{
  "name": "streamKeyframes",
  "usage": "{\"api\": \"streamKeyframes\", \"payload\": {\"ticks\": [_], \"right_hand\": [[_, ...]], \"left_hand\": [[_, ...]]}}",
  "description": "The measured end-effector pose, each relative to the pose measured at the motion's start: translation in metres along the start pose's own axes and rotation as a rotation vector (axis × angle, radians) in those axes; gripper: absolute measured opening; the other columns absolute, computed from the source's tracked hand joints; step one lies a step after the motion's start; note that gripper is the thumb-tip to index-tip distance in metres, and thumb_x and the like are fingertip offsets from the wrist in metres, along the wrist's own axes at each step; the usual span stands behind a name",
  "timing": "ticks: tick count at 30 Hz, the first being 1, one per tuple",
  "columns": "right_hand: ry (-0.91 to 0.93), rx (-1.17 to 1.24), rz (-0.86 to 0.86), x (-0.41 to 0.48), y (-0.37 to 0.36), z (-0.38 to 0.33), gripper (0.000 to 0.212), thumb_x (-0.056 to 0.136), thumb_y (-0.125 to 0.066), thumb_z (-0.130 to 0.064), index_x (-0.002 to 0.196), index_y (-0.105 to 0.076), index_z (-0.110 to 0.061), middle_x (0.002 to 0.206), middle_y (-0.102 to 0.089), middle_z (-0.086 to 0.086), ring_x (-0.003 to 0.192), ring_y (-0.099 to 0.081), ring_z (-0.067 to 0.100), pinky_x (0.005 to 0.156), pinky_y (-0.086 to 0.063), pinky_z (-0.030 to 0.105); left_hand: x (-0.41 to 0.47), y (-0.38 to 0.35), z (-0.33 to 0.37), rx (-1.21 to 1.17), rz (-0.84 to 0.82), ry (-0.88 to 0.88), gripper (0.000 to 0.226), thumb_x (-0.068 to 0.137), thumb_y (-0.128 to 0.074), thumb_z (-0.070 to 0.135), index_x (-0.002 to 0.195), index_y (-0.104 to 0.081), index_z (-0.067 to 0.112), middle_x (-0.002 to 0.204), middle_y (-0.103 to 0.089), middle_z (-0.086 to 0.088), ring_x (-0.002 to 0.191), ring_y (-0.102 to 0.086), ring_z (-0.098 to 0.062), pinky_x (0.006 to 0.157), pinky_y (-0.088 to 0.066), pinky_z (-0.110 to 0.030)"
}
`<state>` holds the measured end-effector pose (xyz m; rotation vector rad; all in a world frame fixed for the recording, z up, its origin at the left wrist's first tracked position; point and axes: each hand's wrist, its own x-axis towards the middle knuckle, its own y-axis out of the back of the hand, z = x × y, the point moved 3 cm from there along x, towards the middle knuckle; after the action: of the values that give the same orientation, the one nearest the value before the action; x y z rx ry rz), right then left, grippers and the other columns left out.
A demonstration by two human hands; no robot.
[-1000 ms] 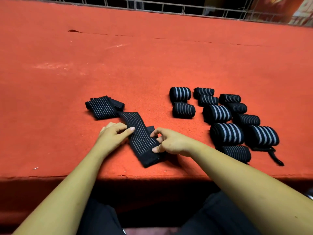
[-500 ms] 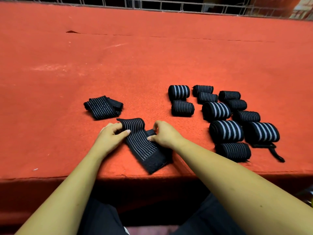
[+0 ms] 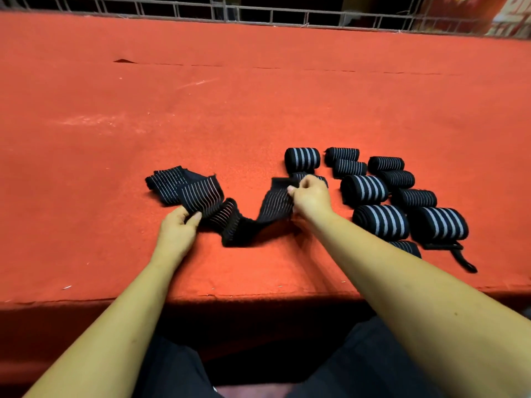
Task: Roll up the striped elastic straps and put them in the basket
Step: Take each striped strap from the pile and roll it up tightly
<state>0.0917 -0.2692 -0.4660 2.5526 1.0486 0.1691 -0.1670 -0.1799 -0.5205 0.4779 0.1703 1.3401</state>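
We have many rolled straps (image 3: 370, 189) on the worktop (image 3: 258, 96), no basket in sight, while our left grip (image 3: 178, 231) and right grip (image 3: 311, 196) pinch one unrolled strap (image 3: 244, 224).

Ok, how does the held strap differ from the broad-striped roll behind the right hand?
The held strap is opened out, stretched between the left hand and right hand; the broad-striped roll is wound up and untouched. The held strap has thin stripes; the broad-striped roll has wide white bands. Both are black.
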Motion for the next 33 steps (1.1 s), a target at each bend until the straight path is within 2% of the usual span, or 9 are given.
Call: {"api": "streamKeyframes", "payload": {"ticks": [4,8,11,15,19,23,29,31,33], "right_hand": [[0.103,0.246,-0.091,-0.005,0.025,-0.032,0.02,0.099,-0.057,-0.01,0.088,-0.04,-0.012,0.068,-0.047,0.011,0.038,-0.055,0.012,0.044,-0.046,0.031],[0.257,0.296,-0.209,-0.017,0.036,-0.065,0.019,0.097,-0.058,-0.005,0.085,-0.044,-0.01,0.072,-0.049,0.006,0.044,-0.06,0.011,0.045,-0.047,0.025],[0.286,0.33,-0.347,-0.024,0.039,-0.079,0.02,0.096,-0.062,-0.007,0.083,-0.048,-0.014,0.071,-0.055,0.007,0.047,-0.06,0.016,0.046,-0.049,0.025],[0.302,0.469,-0.491,-0.033,0.04,-0.098,0.017,0.097,-0.059,-0.008,0.086,-0.048,-0.015,0.076,-0.057,0.016,0.045,-0.058,0.017,0.047,-0.048,0.025],[0.274,0.535,-0.322,-0.026,0.051,-0.113,0.021,0.098,-0.057,-0.006,0.084,-0.044,-0.015,0.08,-0.055,0.009,0.049,-0.064,0.019,0.046,-0.052,0.026],[0.245,0.508,-0.121,-0.011,0.061,-0.114,0.023,0.099,-0.057,-0.007,0.083,-0.041,-0.014,0.091,-0.055,0.011,0.057,-0.068,0.025,0.054,-0.058,0.031],[0.164,0.404,-0.13,-0.002,0.042,-0.089,0.024,0.099,-0.057,-0.009,0.083,-0.041,-0.015,0.095,-0.056,0.007,0.067,-0.069,0.032,0.068,-0.059,0.041],[0.132,0.366,-0.141,0.002,0.033,-0.078,0.02,0.1,-0.056,-0.011,0.087,-0.041,-0.013,0.098,-0.057,0.009,0.064,-0.07,0.029,0.062,-0.06,0.036],[0.11,0.332,-0.146,0.007,0.024,-0.07,0.017,0.1,-0.056,-0.011,0.09,-0.042,-0.011,0.095,-0.054,0.009,0.063,-0.069,0.028,0.057,-0.058,0.033]], "left_hand": [[0.001,-0.004,0.008,0.064,0.047,0.134,0.028,0.091,-0.066,0.014,0.117,-0.061,0.004,0.111,-0.065,-0.01,0.11,-0.06,-0.024,0.091,-0.043,-0.034],[-0.006,0.008,0.046,0.082,0.469,0.058,0.041,0.086,-0.066,0.016,0.119,-0.047,0.001,0.121,-0.05,-0.021,0.117,-0.047,-0.036,0.104,-0.034,-0.042],[-0.003,0.0,0.085,0.031,0.2,-0.228,0.044,0.09,-0.069,0.033,0.123,-0.053,0.009,0.125,-0.055,-0.01,0.117,-0.053,-0.023,0.104,-0.038,-0.033],[-0.004,-0.017,0.118,-0.116,-0.394,-0.162,0.07,0.073,-0.077,0.058,0.129,-0.054,0.024,0.126,-0.065,0.008,0.118,-0.06,-0.005,0.103,-0.043,-0.026],[-0.02,-0.025,0.123,-0.077,-0.68,-0.05,0.02,0.086,-0.076,0.034,0.096,-0.07,0.017,0.091,-0.075,0.006,0.084,-0.071,-0.008,0.08,-0.056,-0.031],[-0.043,-0.032,0.119,-0.224,-0.964,0.089,0.007,0.091,-0.069,0.016,0.096,-0.069,0.011,0.09,-0.072,0.0,0.082,-0.067,-0.014,0.071,-0.05,-0.026],[-0.059,-0.058,0.076,0.056,-0.865,0.08,0.002,0.093,-0.067,0.012,0.091,-0.066,0.012,0.082,-0.071,0.003,0.074,-0.065,-0.014,0.064,-0.052,-0.023],[-0.052,-0.061,0.06,0.224,-0.719,-0.041,0.022,0.088,-0.072,0.023,0.105,-0.065,0.012,0.098,-0.072,0.002,0.089,-0.068,-0.014,0.083,-0.056,-0.029],[-0.051,-0.061,0.057,0.289,-0.595,-0.13,0.042,0.085,-0.075,0.03,0.119,-0.055,0.015,0.1,-0.067,0.007,0.088,-0.064,-0.008,0.084,-0.052,-0.019]]}}
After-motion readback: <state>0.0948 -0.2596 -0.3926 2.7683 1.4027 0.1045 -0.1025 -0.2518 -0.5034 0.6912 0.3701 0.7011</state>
